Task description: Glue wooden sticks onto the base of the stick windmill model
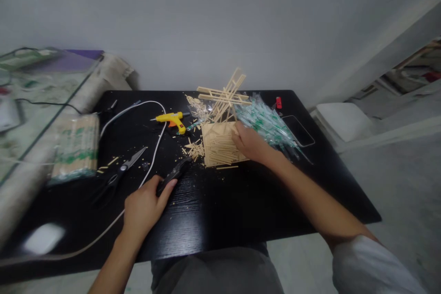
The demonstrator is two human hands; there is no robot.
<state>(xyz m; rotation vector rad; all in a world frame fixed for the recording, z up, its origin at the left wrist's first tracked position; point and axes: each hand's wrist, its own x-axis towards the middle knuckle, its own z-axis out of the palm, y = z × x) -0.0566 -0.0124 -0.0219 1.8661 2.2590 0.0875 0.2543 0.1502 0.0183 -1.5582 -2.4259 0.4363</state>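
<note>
My left hand (146,201) is closed around a black hand tool (175,174) just above the table's near left part; its exact kind is too dark to tell. At the right side of a wooden base (207,147) is my right hand (251,141), fingers curled together. What they pinch, if anything, is hidden. Many thin wooden sticks (222,148) lie in a pile on that base. Behind them stands a windmill-like model (225,97) of glued sticks with crossed blades. Short cut pieces (195,150) are scattered left of the base.
A yellow glue gun (175,121) lies left of the model. Open scissors (120,172) and a white cable (156,149) are further left, beside a packed stick bundle (77,144). Green-and-clear plastic wrappers (263,119) lie on the right, near a dark phone-like slab (298,130).
</note>
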